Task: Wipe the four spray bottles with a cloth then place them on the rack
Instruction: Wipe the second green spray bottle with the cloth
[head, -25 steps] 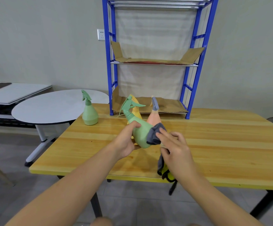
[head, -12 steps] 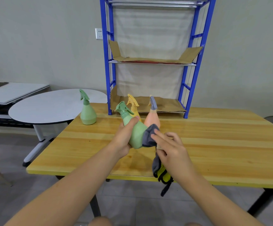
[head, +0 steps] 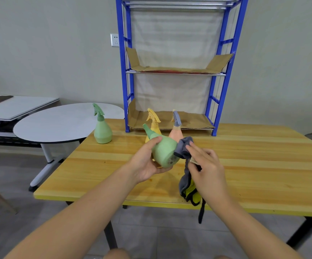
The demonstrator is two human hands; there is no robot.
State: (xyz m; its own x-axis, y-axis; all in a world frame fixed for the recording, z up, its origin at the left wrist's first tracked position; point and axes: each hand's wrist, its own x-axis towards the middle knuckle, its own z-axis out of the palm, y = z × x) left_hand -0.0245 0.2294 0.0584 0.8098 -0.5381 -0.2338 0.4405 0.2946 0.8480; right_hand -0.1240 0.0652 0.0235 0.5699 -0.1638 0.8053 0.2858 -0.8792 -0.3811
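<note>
- Head view: my left hand (head: 147,161) is holding a green spray bottle (head: 163,150), tipped over above the wooden table (head: 254,165).
- My right hand (head: 205,165) is pinching the grey cloth (head: 184,146) and pressing it on the bottle's side.
- Three other bottles are standing near the blue rack (head: 122,71).

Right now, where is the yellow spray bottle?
In the head view, the yellow spray bottle stands on the wooden table before the blue rack, left of the peach bottle.
</note>
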